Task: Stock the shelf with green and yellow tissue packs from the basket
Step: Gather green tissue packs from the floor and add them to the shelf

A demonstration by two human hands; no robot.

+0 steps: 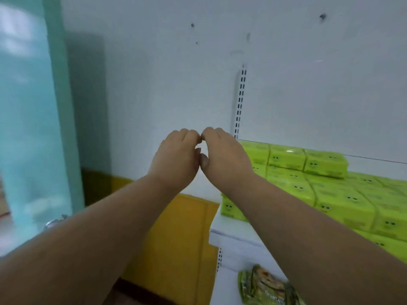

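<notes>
Both my hands are raised side by side in front of the white wall, left of the shelf. My left hand and my right hand have curled fingers whose tips touch each other, and neither holds anything. Green and yellow tissue packs with small face prints lie stacked in rows on the white shelf at the right, with a second layer of three packs at the back. My right forearm crosses over the shelf's left end. No basket is in view.
A slotted white shelf upright runs up the wall. A green patterned packet lies on a lower shelf. A yellow panel stands below the hands. A teal glass door is at the left.
</notes>
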